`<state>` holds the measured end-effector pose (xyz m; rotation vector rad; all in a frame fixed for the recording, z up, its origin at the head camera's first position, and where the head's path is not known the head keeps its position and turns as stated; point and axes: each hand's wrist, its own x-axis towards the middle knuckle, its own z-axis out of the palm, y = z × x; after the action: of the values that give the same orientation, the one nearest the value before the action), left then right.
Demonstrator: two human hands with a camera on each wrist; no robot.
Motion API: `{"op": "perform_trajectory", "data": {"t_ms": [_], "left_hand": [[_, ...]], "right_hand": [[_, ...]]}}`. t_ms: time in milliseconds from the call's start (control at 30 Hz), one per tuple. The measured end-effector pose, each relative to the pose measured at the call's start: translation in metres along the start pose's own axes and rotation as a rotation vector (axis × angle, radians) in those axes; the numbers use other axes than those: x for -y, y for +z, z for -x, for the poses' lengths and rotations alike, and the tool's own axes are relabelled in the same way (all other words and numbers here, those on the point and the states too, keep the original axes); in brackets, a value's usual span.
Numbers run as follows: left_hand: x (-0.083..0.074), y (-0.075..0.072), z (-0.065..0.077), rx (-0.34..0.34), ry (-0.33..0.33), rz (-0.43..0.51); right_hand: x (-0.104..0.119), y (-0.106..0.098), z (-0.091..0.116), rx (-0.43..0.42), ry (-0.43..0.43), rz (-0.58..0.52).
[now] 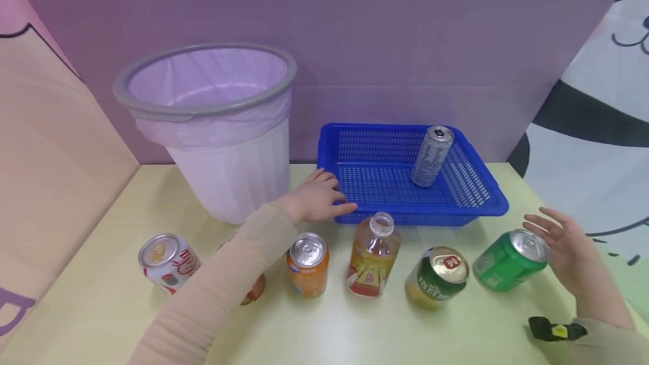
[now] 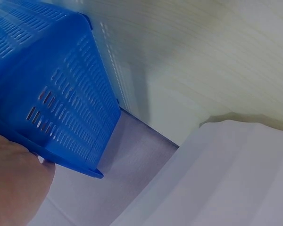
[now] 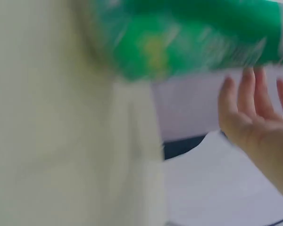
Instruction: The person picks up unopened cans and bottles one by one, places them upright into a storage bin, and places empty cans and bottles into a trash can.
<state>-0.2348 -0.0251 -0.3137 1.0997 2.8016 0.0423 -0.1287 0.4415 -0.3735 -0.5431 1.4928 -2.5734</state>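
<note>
In the head view, my left hand (image 1: 316, 196) is at the front left corner of the blue basket (image 1: 497, 201), fingers spread over its rim. The left wrist view shows that hand against the basket's rim too. A silver can (image 1: 432, 156) leans inside the basket. My right hand (image 1: 568, 246) is beside a tilted green can (image 1: 507, 261), fingers extended and not wrapped around it. Nearer me stand an orange can (image 1: 308, 266), a clear bottle (image 1: 372, 258) with a yellow and red label, and a green and gold can (image 1: 438, 277).
A white bin (image 1: 233, 168) with a grey rim and a liner stands at the back left. A white and red can (image 1: 169, 263) tilts at the left. My left sleeve mostly hides a reddish object (image 1: 255, 290). A purple wall (image 1: 375, 38) rises behind the table (image 1: 365, 331).
</note>
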Motion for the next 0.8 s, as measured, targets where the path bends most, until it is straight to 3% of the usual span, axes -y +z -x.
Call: {"op": "perform_trajectory", "data": {"t_ms": [133,267,433,633,800], "left_hand": [[0.000,0.000,0.000,-0.003,0.003,0.003],[0.000,0.000,0.000,-0.002,0.009,0.010],[0.001,0.000,0.000,-0.011,0.012,0.012],[0.001,0.001,-0.001,-0.007,0.006,0.016],[0.001,0.001,-0.001,-0.006,0.004,0.016]], "right_hand": [[-0.011,-0.023,0.008,0.254,-0.016,0.138],[-0.015,-0.032,0.016,0.261,0.040,0.316],[-0.015,-0.019,0.018,0.269,0.093,0.467],[-0.024,-0.006,0.015,0.364,0.011,0.459],[-0.025,0.006,0.010,0.438,0.002,0.450]]}}
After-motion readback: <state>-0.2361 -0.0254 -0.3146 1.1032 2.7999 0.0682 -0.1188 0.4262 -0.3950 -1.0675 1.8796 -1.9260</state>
